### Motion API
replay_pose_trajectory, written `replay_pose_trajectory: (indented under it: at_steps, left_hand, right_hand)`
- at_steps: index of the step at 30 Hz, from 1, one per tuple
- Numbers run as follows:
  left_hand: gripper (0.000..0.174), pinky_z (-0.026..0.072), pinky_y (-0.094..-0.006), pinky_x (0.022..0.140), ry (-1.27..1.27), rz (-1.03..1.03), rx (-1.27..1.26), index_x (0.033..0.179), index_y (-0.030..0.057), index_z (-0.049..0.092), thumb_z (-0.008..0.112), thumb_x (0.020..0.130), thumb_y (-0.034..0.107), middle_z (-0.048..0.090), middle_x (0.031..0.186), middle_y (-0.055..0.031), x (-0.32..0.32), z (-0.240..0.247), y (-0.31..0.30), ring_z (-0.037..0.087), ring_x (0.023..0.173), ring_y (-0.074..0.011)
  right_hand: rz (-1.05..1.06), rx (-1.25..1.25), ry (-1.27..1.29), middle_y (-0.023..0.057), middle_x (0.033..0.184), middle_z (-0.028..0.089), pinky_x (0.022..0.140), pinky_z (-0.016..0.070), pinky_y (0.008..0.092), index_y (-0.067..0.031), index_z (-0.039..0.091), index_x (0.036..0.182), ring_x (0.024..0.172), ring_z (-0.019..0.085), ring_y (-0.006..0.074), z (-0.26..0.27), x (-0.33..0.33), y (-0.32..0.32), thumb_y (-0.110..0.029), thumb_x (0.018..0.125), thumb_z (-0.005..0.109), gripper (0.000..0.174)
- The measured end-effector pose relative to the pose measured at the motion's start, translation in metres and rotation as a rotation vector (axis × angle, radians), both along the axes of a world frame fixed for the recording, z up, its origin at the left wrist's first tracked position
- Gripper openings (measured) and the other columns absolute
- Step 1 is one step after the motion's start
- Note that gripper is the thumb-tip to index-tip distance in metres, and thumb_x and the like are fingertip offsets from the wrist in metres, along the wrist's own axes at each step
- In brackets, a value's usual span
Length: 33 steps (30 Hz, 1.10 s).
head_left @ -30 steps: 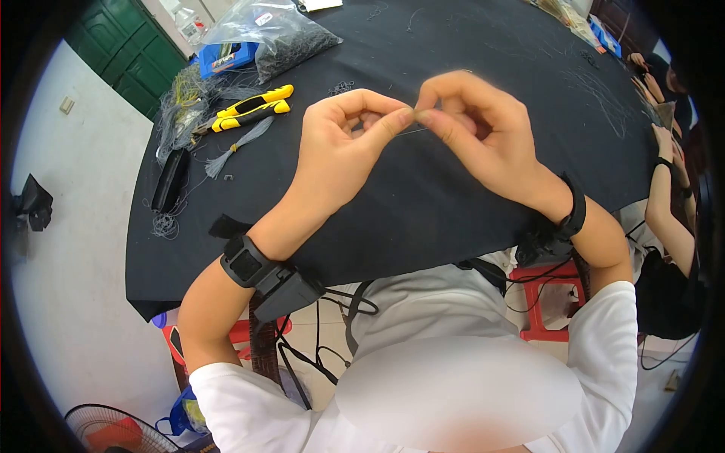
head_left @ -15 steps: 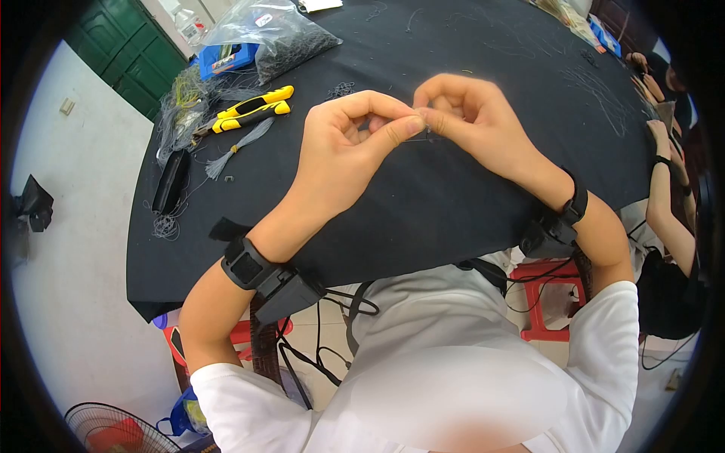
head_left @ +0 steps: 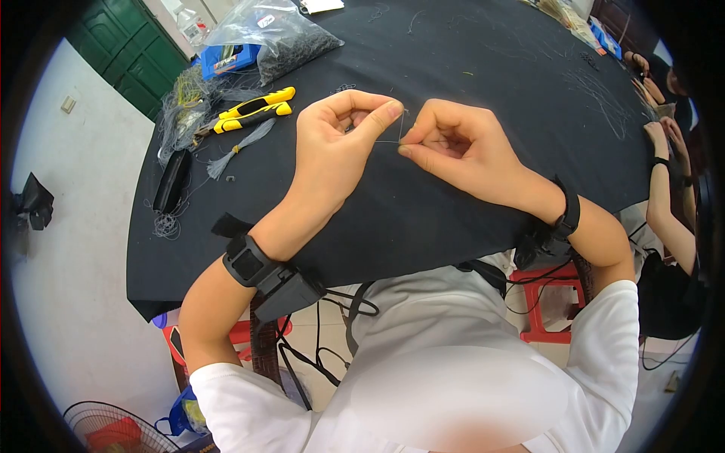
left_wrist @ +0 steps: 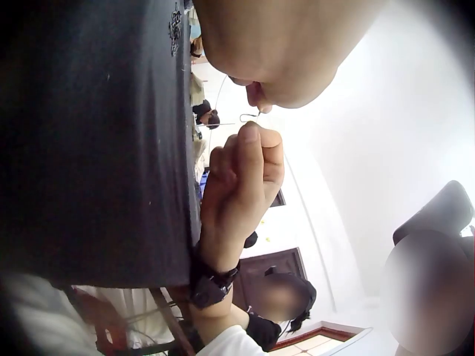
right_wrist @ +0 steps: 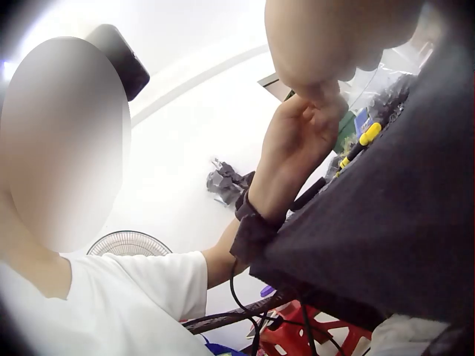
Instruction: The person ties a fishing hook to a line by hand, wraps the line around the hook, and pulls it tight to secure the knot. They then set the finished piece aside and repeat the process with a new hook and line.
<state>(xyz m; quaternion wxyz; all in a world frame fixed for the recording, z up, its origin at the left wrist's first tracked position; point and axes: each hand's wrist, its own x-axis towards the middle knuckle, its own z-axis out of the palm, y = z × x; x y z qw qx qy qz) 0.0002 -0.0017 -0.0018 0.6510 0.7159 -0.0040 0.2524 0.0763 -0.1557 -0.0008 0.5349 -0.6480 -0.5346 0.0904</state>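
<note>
In the head view my left hand [head_left: 332, 147] is raised over the black table, its thumb and forefinger pinched together. A small thin metal hook [left_wrist: 248, 119] shows at those fingertips in the left wrist view. Facing it from the right, my right hand [head_left: 472, 151] pinches a fine clear line [head_left: 389, 142] between thumb and curled forefinger. The line runs from the right fingertips toward the left hand, and another stretch rises beside the left thumb. A narrow gap separates the two hands. In the right wrist view the fingers hide the hook.
Yellow-and-black pliers [head_left: 253, 111], a bundle of grey line [head_left: 240, 149] and a black case [head_left: 172, 181] lie left on the black cloth [head_left: 362, 219]. Behind them are tangled line [head_left: 181, 106] and a plastic bag of small dark pieces [head_left: 298, 53]. Another person's arms [head_left: 668, 204] are at the right.
The fingertips of both hands were together earlier. My right hand has since drawn away to the right and lower, and line now shows between the hands.
</note>
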Motion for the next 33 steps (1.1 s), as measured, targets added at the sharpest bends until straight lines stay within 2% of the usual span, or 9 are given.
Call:
replay_pose_trajectory:
  at_steps: [8,11,12,16,22,25,33]
  left_hand:
    - [0.009,0.0294,-0.016,0.048,-0.04,-0.126,0.109,0.079,-0.002,0.065,0.066,0.077,0.006,0.048,0.06,0.0055,0.003,-0.005,-0.002,0.038,0.056,-0.0002]
    - [0.011,0.0405,-0.0163,0.065,0.095,-0.223,0.214,0.087,-0.0035,0.061,0.062,0.08,0.005,0.06,0.081,-0.002,-0.004,0.004,-0.001,0.051,0.072,-0.0038]
    - [0.01,0.0406,-0.0165,0.065,0.075,-0.234,0.204,0.087,-0.0036,0.061,0.062,0.08,0.004,0.059,0.081,-0.0022,-0.004,0.004,-0.001,0.052,0.072,-0.004]
    - [0.009,0.0411,-0.0172,0.067,0.02,-0.271,0.169,0.087,-0.0036,0.06,0.062,0.08,0.002,0.059,0.082,-0.0027,-0.003,0.002,-0.001,0.052,0.074,-0.0048]
    - [0.009,0.0414,-0.0174,0.068,-0.026,-0.298,0.125,0.088,-0.0034,0.061,0.061,0.08,0.002,0.059,0.084,-0.0028,-0.002,0.001,0.001,0.052,0.075,-0.0053]
    - [0.01,0.0418,-0.0174,0.068,-0.024,-0.29,0.128,0.088,-0.0035,0.06,0.061,0.081,0.003,0.059,0.085,-0.0032,-0.002,0.0,0.003,0.053,0.076,-0.0056]
    - [0.012,0.0437,-0.0184,0.072,-0.025,-0.274,0.088,0.09,-0.0038,0.06,0.061,0.081,0.004,0.06,0.089,-0.0057,-0.002,0.0,0.001,0.055,0.081,-0.0076]
  right_hand:
    - [-0.118,0.165,-0.232,-0.0041,0.055,0.037,0.044,0.0251,0.0196,-0.0037,0.058,0.083,0.048,0.031,0.0029,0.013,0.004,-0.006,-0.005,0.077,0.061,0.007]
    - [-0.145,0.162,-0.201,-0.0047,0.055,0.037,0.045,0.0262,0.0196,-0.0035,0.058,0.083,0.049,0.032,0.0026,0.017,0.012,-0.007,-0.008,0.078,0.061,0.008]
    - [-0.155,0.164,-0.196,-0.0049,0.055,0.037,0.045,0.0264,0.0196,-0.0035,0.058,0.083,0.05,0.032,0.0025,0.018,0.015,-0.007,-0.009,0.078,0.061,0.008]
    - [-0.099,0.142,-0.118,-0.007,0.056,0.039,0.046,0.0268,0.0183,-0.0031,0.059,0.083,0.051,0.034,0.001,0.015,0.024,-0.005,-0.011,0.079,0.061,0.009]
    - [0.027,-0.079,0.257,-0.0077,0.06,0.044,0.048,0.0285,0.0155,-0.0011,0.057,0.085,0.053,0.037,-0.0011,0.01,0.026,-0.004,-0.013,0.083,0.059,0.013]
    - [0.101,-0.13,0.313,-0.0072,0.062,0.047,0.049,0.0299,0.0154,-0.0011,0.056,0.086,0.055,0.039,-0.0011,0.008,0.026,-0.004,-0.014,0.083,0.059,0.013]
    - [0.056,-0.119,0.319,-0.0056,0.065,0.051,0.052,0.0332,0.0145,-0.0009,0.056,0.088,0.06,0.044,-0.0004,0.01,0.022,-0.004,-0.014,0.084,0.058,0.014]
